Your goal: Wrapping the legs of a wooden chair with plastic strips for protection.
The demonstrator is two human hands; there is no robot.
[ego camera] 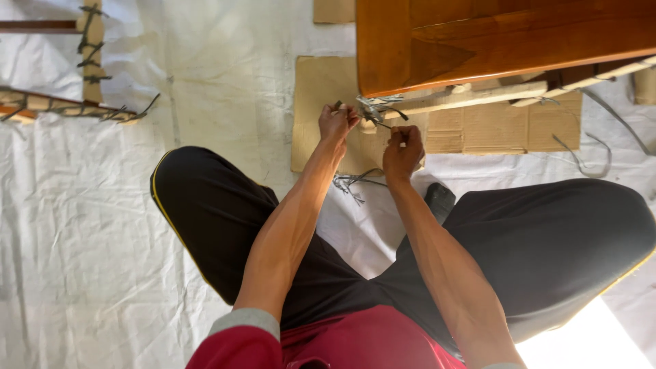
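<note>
Underneath everything, a white woven floor sheet [102, 225] covers the ground, creased throughout. On it, at top right, stands polished brown wooden furniture [492, 41], glossy on its faces, with a pale bare-wood rail [471, 98] running along its lower edge. Flat cardboard pieces [321, 102] lie beneath it. Far left, a second wooden frame [48, 104] shows dark lacing along its edge.

The person sits with black trousers [219, 212] spread wide, both forearms extended to the rail's left end. There, a knot of thin grey strapping [374, 108] wraps the rail corner; it looks flat, narrow, frayed, with loose ends sticking out.

Left hand [336, 123]: fingers curled together, pinching a strand just beside the knot. Right hand [402, 152]: fingers closed on another strand, slightly below. Loose grey strap offcuts [352, 182] lie between the knees.
</note>
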